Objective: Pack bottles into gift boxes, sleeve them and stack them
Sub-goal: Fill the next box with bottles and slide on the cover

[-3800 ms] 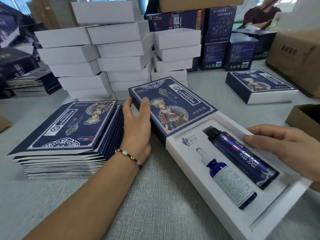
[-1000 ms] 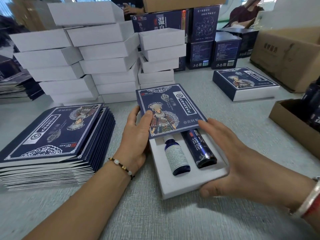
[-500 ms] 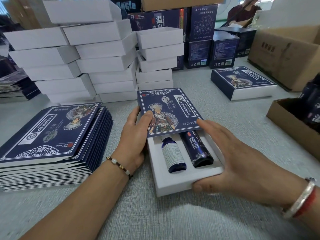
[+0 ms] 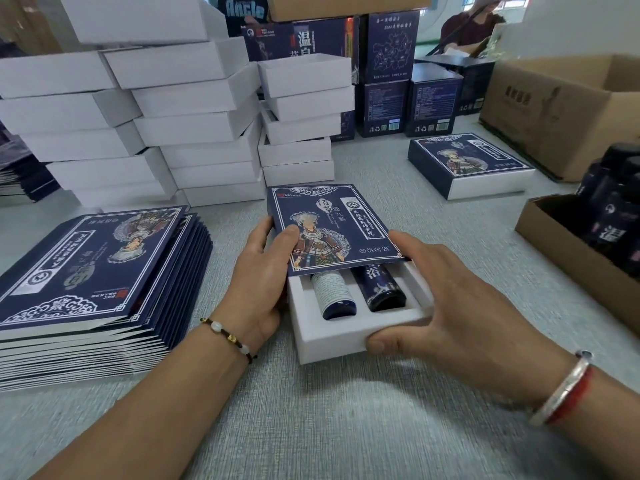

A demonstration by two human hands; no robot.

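Near the left edge of the grey textured tabletop (image 4: 346, 427) lies one pile of flat dark blue printed sleeves (image 4: 97, 271). Behind it, toward the far edge, stand three stacks of plain white cardboard boxes (image 4: 180, 116). In the middle, one white gift box (image 4: 332, 330) holds two bottles side by side: a blue bottle with a white label (image 4: 334, 292) on the left and a dark blue printed bottle (image 4: 379, 289) on the right. One dark blue sleeve with a costumed figure (image 4: 329, 230) covers the far part of this box.

The left hand (image 4: 263, 278) grips the sleeve's left edge, thumb on top. The right hand (image 4: 446, 299) holds the box, fingers along its right side and on the sleeve's corner, thumb pressing the near wall.

Further right lies one finished sleeved box (image 4: 467, 164). At the right edge, one open brown carton (image 4: 571, 251) holds several dark bottles; I cannot count them.
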